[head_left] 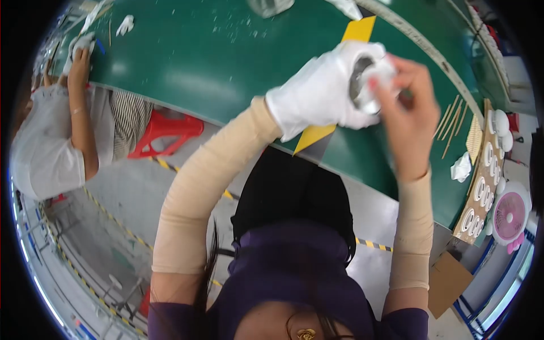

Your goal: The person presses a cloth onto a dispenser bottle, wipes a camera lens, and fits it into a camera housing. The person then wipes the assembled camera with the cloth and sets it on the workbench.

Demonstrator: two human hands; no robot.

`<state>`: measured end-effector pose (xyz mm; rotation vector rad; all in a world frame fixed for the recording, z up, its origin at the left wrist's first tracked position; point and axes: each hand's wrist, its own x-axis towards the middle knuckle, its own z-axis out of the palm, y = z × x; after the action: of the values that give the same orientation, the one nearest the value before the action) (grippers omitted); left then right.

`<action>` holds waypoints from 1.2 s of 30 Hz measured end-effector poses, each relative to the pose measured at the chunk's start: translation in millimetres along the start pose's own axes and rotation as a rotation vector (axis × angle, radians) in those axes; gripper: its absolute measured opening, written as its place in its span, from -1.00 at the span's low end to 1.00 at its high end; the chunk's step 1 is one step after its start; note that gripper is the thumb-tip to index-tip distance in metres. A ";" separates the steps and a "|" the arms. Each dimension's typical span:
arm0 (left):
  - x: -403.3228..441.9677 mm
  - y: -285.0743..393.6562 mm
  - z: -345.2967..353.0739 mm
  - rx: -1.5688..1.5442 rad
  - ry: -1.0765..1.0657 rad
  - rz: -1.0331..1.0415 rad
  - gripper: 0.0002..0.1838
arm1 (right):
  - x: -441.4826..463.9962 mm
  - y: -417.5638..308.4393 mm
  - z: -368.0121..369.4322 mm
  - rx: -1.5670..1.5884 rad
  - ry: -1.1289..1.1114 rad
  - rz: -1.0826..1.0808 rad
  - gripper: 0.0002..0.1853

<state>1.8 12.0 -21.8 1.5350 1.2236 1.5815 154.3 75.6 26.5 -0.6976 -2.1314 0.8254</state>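
My left hand (320, 85), in a white glove, is wrapped round a round hollow piece with a shiny grey inside (358, 76), its opening facing right. Most of that piece is hidden by the glove, so I cannot tell its exact kind. Bare and slightly blurred, my right hand (416, 105) pinches a crumpled white wipe (382, 73) at the opening. The wipe partly covers the shiny inside. Both hands are together above the green table (215, 68), over a yellow and black tape strip (360, 29).
Thin wooden sticks (450, 122) and a crumpled white tissue (461, 168) lie at the right. Beyond them are a board with several white rings (480, 187) and a pink fan (509, 217). At the left, a co-worker (54, 130) handles a cloth near a red stool (170, 135).
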 end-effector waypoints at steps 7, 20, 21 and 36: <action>-2.7 15.2 -5.8 0.035 -0.094 -0.103 -0.14 | -4.7 14.2 -8.9 0.196 -0.083 -0.156 -0.76; -7.3 27.8 -7.7 0.160 -0.053 -0.079 -0.08 | 29.0 39.4 0.5 0.366 0.078 0.269 -0.80; -6.8 25.8 -8.7 0.013 -0.060 -0.135 -0.10 | 25.6 45.1 -3.2 0.380 0.116 0.342 -0.83; -19.4 39.4 -19.8 0.123 -0.117 -0.131 0.19 | -59.3 23.1 -38.6 0.313 0.103 0.098 -0.91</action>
<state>-8.1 -24.6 8.0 1.5660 1.3475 1.3356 224.1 62.7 4.1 -0.6669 -1.8337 1.1215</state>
